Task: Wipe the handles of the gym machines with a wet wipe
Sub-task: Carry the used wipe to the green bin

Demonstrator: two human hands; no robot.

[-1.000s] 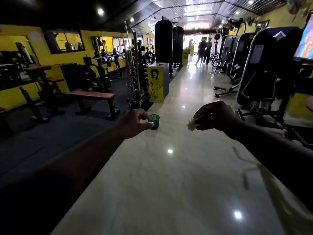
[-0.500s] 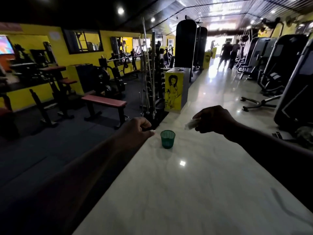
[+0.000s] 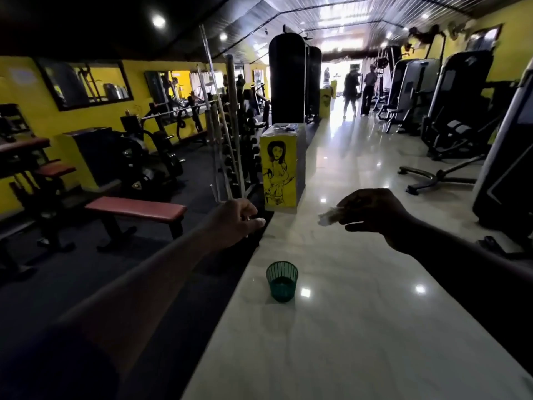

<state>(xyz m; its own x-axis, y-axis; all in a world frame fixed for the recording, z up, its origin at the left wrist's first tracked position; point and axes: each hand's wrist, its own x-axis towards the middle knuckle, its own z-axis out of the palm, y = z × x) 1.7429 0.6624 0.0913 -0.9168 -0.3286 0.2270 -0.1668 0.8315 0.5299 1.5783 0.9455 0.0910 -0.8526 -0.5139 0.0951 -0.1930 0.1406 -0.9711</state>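
Note:
My right hand (image 3: 372,216) is held out over the shiny floor and pinches a crumpled white wet wipe (image 3: 328,217) that sticks out to its left. My left hand (image 3: 236,222) reaches forward with its fingers curled; something small and white shows at the fingertips, too small to name. A small green mesh bin (image 3: 282,280) stands on the floor below and between the hands. Black gym machines (image 3: 458,111) line the right wall, well beyond my reach.
A yellow painted pillar box (image 3: 278,174) and a rack of bars (image 3: 227,140) stand ahead at the floor's left edge. A red bench (image 3: 135,210) sits on the dark mat at left. Two people (image 3: 359,90) stand far down the aisle.
The view has moved forward and turned left. The green bin now lies nearer and lower, beneath my hands. Both hands keep their grips, and the machines have slid toward the right edge.

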